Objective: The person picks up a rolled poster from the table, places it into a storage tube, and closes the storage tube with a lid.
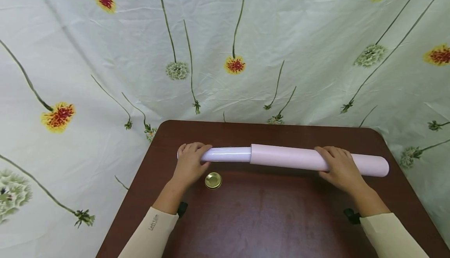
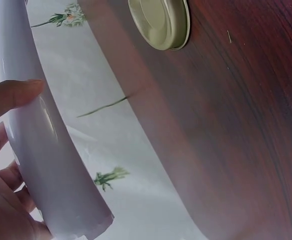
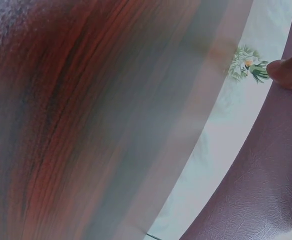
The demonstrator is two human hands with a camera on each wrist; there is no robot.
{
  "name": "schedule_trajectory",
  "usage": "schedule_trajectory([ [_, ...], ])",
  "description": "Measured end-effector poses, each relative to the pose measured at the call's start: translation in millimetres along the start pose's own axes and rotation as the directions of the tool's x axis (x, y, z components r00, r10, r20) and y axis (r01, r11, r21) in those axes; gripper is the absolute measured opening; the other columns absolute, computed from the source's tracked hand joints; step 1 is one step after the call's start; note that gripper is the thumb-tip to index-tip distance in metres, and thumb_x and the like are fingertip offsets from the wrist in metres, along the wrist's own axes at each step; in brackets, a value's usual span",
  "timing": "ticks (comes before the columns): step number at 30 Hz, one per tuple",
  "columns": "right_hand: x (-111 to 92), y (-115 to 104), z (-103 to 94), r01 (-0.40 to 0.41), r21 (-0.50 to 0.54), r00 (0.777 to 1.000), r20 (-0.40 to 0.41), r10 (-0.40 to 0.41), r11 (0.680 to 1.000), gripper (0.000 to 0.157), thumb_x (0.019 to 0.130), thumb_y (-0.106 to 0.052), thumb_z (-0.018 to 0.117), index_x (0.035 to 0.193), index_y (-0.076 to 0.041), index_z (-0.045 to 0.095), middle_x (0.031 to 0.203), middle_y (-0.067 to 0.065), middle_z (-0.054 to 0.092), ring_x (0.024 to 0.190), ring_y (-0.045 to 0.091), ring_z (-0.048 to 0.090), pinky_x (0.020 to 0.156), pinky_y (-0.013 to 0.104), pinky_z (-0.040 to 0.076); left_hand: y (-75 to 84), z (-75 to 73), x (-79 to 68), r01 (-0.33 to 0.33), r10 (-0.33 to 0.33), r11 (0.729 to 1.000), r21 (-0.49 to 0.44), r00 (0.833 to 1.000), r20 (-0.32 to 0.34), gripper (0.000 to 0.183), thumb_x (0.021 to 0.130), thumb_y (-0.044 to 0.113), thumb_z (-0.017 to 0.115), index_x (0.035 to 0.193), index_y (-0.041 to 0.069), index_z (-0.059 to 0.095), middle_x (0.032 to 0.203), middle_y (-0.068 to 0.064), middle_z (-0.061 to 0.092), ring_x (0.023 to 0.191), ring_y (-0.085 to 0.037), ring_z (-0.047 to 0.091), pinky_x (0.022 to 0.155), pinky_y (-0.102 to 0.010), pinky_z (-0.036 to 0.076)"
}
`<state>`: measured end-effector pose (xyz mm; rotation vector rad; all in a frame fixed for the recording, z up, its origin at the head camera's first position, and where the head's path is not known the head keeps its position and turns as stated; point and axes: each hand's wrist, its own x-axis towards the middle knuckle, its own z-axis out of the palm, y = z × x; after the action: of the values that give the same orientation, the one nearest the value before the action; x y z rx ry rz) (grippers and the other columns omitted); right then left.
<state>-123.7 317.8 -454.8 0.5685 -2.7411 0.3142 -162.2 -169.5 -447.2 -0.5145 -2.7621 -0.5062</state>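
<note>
A pale pink tube (image 1: 288, 157) lies across the air above the table's far half, its right end rounded. From its left end sticks out a thinner, glossy pale lilac roll (image 1: 230, 154). My left hand (image 1: 190, 160) grips this roll near its outer end; in the left wrist view the thumb (image 2: 28, 92) lies along its glossy surface, fingers behind. With my right hand (image 1: 339, 168) I hold the pink tube toward its right end. Its finely creased surface (image 3: 256, 175) fills the right edge of the right wrist view. Below my left hand, a round gold lid (image 1: 213, 180) rests on the table.
The dark reddish-brown table (image 1: 260, 219) has rounded far corners. Behind and beside it hangs a pale cloth (image 1: 211, 94) printed with flowers and stems. A dark band (image 1: 182, 209) sits under the left wrist, another (image 1: 352, 215) under the right.
</note>
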Motion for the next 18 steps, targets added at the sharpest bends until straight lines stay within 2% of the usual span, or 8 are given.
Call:
schedule_trajectory([
  [18,1.3,-4.7,2.8,0.009,0.0,1.0,0.008,-0.009,1.0,0.086,0.062,-0.011,0.095,0.137,-0.011,0.053,0.119,0.02,0.062,0.113,0.045,0.057,0.097,0.065,0.038,10.7,1.9,0.0,-0.013,0.014,1.0,-0.012,0.999,0.041,0.055,0.078,0.02,0.086,0.13,0.019,0.068,0.118,-0.007,0.067,0.117,-0.032,0.059,0.105,-0.054,0.034],
])
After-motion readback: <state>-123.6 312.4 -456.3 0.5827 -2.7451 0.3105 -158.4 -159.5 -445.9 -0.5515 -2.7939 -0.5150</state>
